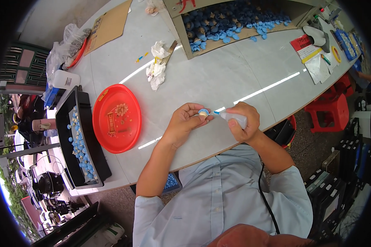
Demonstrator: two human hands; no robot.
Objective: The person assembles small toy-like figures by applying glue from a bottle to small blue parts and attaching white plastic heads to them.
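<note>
Two-handed hold over the near tabletop point(185, 78).
One round red plastic tray point(130, 99) lies left; rightward, the left hand point(181, 123) pinches one small, rounded blue-and-cream piece point(203, 112); one translucent, blue-tipped bottle point(231, 117) is gripped in the right hand point(250, 118).

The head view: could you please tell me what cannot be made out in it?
In the head view:
Blue nozzle: tip too small to tell whether it touches the blue-and-cream piece.
Translucent bottle: partly covered by the right hand.
Grey box: top cut off by the upper edge.
</note>
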